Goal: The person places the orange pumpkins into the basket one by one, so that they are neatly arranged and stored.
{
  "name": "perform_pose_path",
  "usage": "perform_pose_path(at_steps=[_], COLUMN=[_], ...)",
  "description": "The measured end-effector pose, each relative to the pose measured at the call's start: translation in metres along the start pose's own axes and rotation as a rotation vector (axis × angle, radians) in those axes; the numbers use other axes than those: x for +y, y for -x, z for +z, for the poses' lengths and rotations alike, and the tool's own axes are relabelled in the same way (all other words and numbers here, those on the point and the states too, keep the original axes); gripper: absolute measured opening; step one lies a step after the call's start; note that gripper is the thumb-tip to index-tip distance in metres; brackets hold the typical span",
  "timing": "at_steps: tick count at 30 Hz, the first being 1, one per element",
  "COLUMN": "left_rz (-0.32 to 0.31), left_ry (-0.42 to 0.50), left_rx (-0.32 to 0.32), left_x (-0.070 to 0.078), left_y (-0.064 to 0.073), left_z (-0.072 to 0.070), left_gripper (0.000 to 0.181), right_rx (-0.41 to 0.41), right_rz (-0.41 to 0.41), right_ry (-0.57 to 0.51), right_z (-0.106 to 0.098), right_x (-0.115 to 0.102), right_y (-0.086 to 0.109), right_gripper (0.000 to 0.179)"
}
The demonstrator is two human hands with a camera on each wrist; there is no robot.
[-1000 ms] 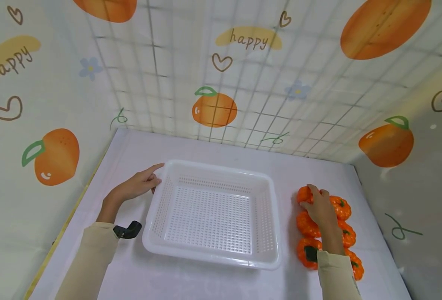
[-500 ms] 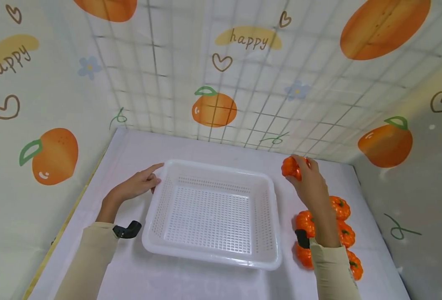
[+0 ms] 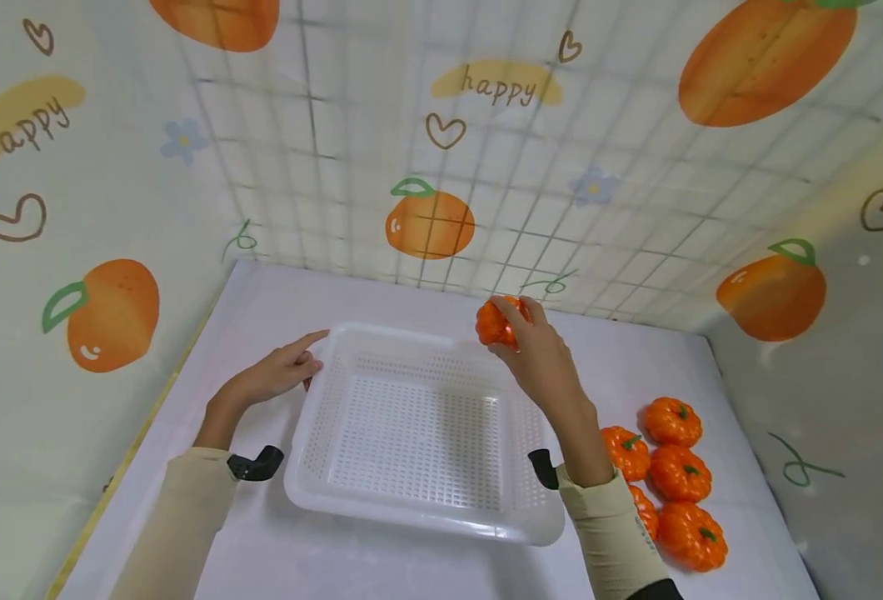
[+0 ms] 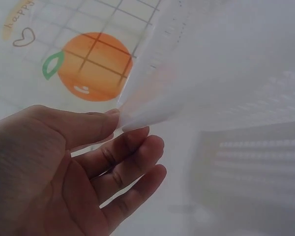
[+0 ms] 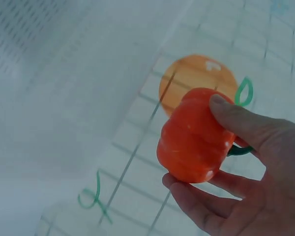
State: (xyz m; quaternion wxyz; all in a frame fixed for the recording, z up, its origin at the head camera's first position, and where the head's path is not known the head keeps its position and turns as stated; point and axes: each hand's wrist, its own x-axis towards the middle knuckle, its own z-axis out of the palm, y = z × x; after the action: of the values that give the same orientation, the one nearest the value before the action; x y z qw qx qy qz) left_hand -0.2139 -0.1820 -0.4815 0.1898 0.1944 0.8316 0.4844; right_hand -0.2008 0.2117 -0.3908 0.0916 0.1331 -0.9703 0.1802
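My right hand (image 3: 542,358) grips a small shiny orange pumpkin (image 3: 496,323) above the far right corner of a white plastic basket. In the right wrist view, the thumb lies on one side of the pumpkin (image 5: 194,137) and fingertips support the other; its green stem (image 5: 240,150) points toward the palm. My left hand (image 3: 276,368) is at the left rim of the basket (image 3: 424,521). Up close, the left thumb (image 4: 96,127) and index finger pinch the basket's thin edge, with the index showing faintly through the plastic. The other left fingers curl loosely below.
Several more orange pumpkins (image 3: 680,472) with green stems sit grouped on the table to the right of the basket, partly behind the right sleeve (image 3: 610,529). A pale cloth covers the table (image 3: 291,292). Printed curtains (image 3: 351,200) enclose the back and sides.
My right hand has lifted one pumpkin from the far end of the group and carried it left, over the basket's far right corner. My left hand has stayed at the rim.
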Motion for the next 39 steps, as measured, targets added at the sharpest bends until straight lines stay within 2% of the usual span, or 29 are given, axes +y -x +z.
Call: perform_pose_path(at_steps=[5,11,19,25,30,39], left_rz=[-0.003,-0.009,-0.017,-0.020,-0.031,-0.022], left_ry=[0.007,-0.006,-0.032,-0.021,-0.021,-0.046], left_rx=[0.003,0.003,-0.001,-0.002,0.001,-0.004], left_x=[-0.002,-0.003,-0.004,-0.003,-0.002,-0.002], left_y=[-0.001,-0.002,-0.003,-0.003,-0.004,-0.005], left_z=[0.002,0.002,0.001,0.000,-0.001,-0.002], left_gripper=[0.060,0.059,0.059,0.060,0.059,0.058], right_rx=[-0.032,-0.070,-0.170,-0.231,-0.280,-0.326], right_rz=[-0.055,-0.153,-0.236,-0.294,-0.348,-0.396], right_ry=[-0.017,-0.032,-0.033,0.001,0.020,0.089], right_z=[0.014,0.042,0.075,0.099,0.117,0.145], right_x=[-0.017,-0.043,-0.072,-0.081,-0.086,-0.088], right_y=[-0.002,-0.003,-0.001,-0.002,-0.004,-0.007], right_gripper=[0.067,0.066,0.064,0.068,0.063,0.061])
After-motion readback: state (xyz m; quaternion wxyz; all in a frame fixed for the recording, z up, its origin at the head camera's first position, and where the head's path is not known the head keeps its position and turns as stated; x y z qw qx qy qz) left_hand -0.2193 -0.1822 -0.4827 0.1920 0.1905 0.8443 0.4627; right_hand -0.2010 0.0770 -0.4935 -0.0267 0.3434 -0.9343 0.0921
